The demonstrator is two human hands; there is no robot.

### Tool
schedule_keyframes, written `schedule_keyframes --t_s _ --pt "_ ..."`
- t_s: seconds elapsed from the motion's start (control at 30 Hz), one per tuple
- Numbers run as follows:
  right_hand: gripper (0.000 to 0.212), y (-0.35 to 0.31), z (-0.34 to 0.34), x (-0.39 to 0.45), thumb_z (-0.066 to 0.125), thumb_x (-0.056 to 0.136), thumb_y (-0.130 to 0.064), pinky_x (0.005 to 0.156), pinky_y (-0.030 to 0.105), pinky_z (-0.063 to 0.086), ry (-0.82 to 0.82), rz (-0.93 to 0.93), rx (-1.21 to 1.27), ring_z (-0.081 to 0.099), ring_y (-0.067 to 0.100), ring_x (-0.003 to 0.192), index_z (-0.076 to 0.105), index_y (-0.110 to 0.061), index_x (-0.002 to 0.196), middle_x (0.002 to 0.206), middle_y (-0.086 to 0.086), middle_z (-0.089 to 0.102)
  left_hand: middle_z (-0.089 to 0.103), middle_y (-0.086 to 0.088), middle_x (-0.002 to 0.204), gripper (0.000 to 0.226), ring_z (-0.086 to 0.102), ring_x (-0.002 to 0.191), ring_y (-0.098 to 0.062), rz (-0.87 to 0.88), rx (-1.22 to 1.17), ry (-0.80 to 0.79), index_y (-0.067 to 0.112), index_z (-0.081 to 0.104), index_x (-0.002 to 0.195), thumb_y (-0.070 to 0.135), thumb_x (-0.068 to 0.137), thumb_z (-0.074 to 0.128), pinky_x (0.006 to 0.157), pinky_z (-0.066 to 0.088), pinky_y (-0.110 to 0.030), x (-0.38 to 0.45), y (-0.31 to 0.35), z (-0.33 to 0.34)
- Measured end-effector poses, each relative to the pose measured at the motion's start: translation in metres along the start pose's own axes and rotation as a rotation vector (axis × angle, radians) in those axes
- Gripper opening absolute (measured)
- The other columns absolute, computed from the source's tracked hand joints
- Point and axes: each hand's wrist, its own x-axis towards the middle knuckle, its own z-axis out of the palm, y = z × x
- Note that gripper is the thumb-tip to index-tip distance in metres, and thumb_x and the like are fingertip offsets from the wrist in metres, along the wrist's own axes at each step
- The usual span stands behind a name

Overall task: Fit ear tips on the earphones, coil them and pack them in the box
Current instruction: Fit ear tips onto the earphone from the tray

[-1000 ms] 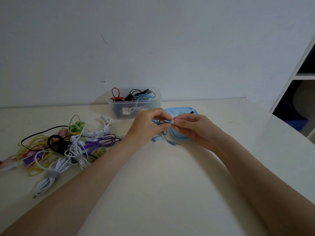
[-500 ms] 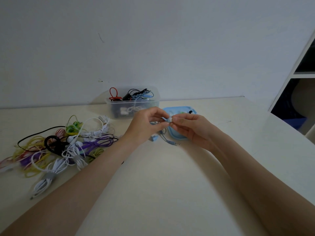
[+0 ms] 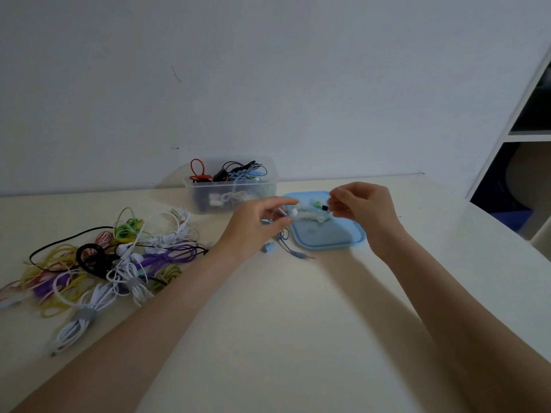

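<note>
My left hand [image 3: 259,225] pinches a blue earphone whose bud carries a white ear tip [image 3: 294,212]. Its blue cable and plug [image 3: 293,251] trail onto the table below, with the second blue bud [image 3: 267,247] lying there. My right hand [image 3: 362,208] is off to the right over the blue lid [image 3: 331,239], fingers curled near a small black ear tip [image 3: 325,208]; whether it grips the tip is unclear. Several white and green ear tips [image 3: 313,211] lie on the lid. The clear plastic box [image 3: 231,186] with coiled earphones stands behind.
A tangled heap of white, yellow, purple, green and black earphones [image 3: 116,260] covers the table's left side. A wall rises just behind the box. A white shelf unit [image 3: 518,135] stands at the right, beyond the table's right edge.
My hands were together on the blue earbud; now they have separated. The right hand has moved right over the lid, and the white tip sits on the bud in my left hand.
</note>
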Motion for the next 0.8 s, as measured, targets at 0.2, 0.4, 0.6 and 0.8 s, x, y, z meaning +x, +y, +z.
schedule_keyframes --t_s 0.2,0.4,0.6,0.8 --pt "0.019 0.023 0.002 0.006 0.055 0.085 -0.001 0.076 0.021 0.043 -0.022 -0.334 -0.734 0.061 0.021 0.08 0.072 -0.006 0.092 0.089 0.007 0.07 0.064 0.011 0.079 0.02 0.059 0.071 0.007 -0.029 0.047 0.003 0.024 0.067 0.094 0.012 0.08 0.07 0.073 0.049 -0.009 0.0 -0.003 0.002" --pt "0.018 0.031 0.009 0.004 0.061 0.083 -0.007 0.077 0.028 0.044 -0.14 -0.354 -0.857 0.058 0.022 0.083 0.069 -0.008 0.099 0.09 0.008 0.065 0.061 0.008 0.082 0.027 0.059 0.072 0.005 -0.021 0.099 -0.009 0.025 0.064 0.103 0.012 0.079 0.07 0.069 0.046 -0.005 -0.001 -0.003 0.001" --pt "0.026 0.031 0.012 0.006 0.053 0.085 -0.001 0.081 0.03 0.043 -0.063 -0.381 -0.861 0.059 0.026 0.09 0.068 -0.006 0.106 0.095 0.012 0.066 0.065 0.002 0.085 0.021 0.06 0.078 0.001 0.003 0.176 0.005 0.018 0.069 0.099 0.014 0.079 0.071 0.07 0.047 -0.007 -0.002 -0.004 0.001" --pt "0.013 0.018 0.019 0.001 0.061 0.081 -0.002 0.074 0.025 0.045 -0.03 -0.437 -0.698 0.06 0.023 0.077 0.072 -0.004 0.088 0.087 0.012 0.064 0.067 -0.003 0.093 0.025 0.06 0.083 -0.01 0.029 0.284 0.06 0.011 0.07 0.104 0.016 0.079 0.071 0.076 0.044 -0.011 0.001 -0.005 -0.001"
